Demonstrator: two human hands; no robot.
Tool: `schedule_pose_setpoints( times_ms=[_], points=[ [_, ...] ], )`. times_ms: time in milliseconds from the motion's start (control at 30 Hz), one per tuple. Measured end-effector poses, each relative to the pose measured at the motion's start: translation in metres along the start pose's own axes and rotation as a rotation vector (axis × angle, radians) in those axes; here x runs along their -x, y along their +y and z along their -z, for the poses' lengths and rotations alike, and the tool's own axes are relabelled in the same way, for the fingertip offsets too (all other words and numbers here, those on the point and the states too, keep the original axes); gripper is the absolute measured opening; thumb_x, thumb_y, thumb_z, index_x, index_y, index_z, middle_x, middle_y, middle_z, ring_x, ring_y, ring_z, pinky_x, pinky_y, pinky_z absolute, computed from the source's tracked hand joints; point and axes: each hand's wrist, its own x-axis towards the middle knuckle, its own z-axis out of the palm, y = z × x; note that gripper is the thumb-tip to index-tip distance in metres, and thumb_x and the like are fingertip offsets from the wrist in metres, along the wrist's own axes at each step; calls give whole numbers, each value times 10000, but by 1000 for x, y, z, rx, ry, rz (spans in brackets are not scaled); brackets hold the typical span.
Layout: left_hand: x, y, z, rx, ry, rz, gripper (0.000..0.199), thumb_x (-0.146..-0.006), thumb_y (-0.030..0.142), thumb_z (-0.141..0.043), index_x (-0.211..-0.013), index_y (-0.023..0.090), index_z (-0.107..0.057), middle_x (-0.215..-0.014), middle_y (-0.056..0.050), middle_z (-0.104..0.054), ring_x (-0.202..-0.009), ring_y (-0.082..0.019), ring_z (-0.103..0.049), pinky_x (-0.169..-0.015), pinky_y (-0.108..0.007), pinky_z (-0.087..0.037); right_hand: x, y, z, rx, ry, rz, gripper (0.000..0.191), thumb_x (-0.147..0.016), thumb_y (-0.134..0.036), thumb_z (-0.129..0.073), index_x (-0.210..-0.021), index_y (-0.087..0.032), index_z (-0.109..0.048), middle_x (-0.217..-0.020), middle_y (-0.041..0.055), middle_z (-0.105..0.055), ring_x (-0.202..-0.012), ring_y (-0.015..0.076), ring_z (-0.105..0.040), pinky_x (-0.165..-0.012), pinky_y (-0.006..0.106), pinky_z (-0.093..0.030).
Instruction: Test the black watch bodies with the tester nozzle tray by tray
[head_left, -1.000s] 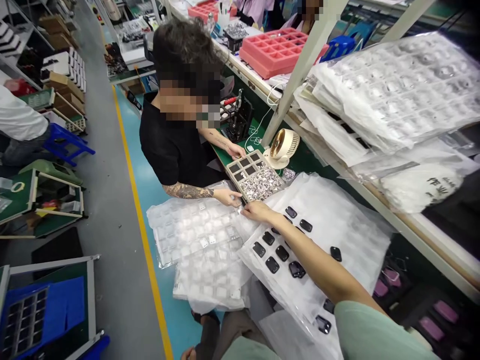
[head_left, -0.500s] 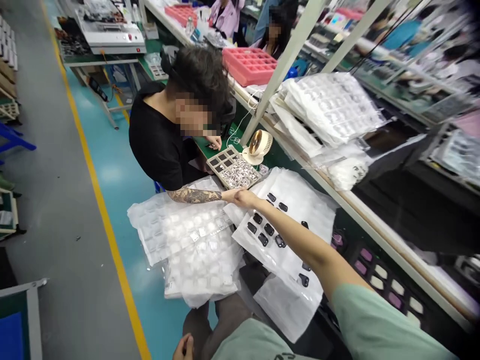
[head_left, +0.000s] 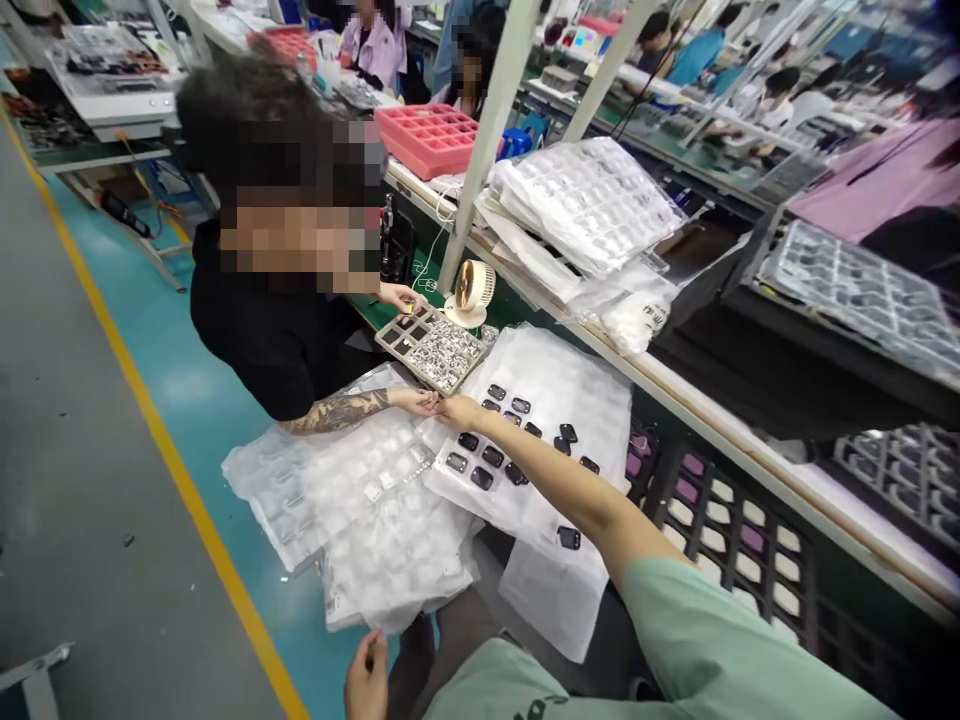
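Note:
My right hand [head_left: 459, 412] reaches forward with its fingers pressed together, meeting the fingertips of a co-worker's tattooed arm [head_left: 346, 408]. What lies between the two hands is too small to make out. Under my forearm, black rounded frame-like parts [head_left: 493, 456] lie in loose rows on a white plastic sheet [head_left: 555, 372]. Low in the picture, my left hand [head_left: 366, 680] is closed, thumb against curled fingers; its contents are hidden. Just beyond the meeting hands sits a compartment tray [head_left: 442, 350] with many small shiny pieces.
Stacked white blister trays [head_left: 390, 560] lie left of the parts. A small fan [head_left: 471, 290] stands behind the compartment tray. More blister trays [head_left: 592, 200] and a pink tray [head_left: 427, 140] rest on the shelf. Black trays with purple and white pieces [head_left: 720, 540] lie at right.
The view has shifted. The co-worker's head has turned and come nearer. My right hand and the co-worker's hand, overlapping before, now touch only near the fingertips. My left hand has come further into view.

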Motion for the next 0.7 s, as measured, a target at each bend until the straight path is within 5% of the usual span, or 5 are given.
schedule_pose_setpoints(
  times_ms=[200,400,567,700],
  points=[
    [-9,45,-40,22,-64,-26,724,-428,798,-683,-785,168,-696,-656,-67,-625,-563,-234,-589,-469,-323,-399,30,19,4,-90,144,10,265,-988,-356,-601,-1149,-154,-662,-1208,92,-676,-1142,240,-638,-1012,480,-508],
    [-21,134,-92,123,-210,-86,620,-541,595,-787,-967,153,-698,-729,-9,-610,-440,-66,-383,-403,-224,-240,116,21,0,-206,509,-100,200,-968,-306,-579,-1106,-233,-704,-1153,74,-727,-1202,219,-589,-1094,383,-437],
    [-2,209,-136,218,-381,-125,441,-774,488,-719,-1087,188,-638,-1020,-79,-695,-467,-42,-414,-394,-188,-293,224,51,-27,-335,933,-620,365,-953,-220,-495,-1299,-217,-609,-1355,153,-608,-1322,318,-484,-1138,570,-372],
    [15,241,-164,279,-436,-118,306,-935,501,-559,-985,199,-567,-946,-59,-666,-489,-54,-455,-406,-172,-341,290,82,-59,-492,1109,-1057,504,-924,-220,-483,-1421,-135,-477,-1451,214,-497,-1392,369,-406,-1151,615,-332]
  ],
)
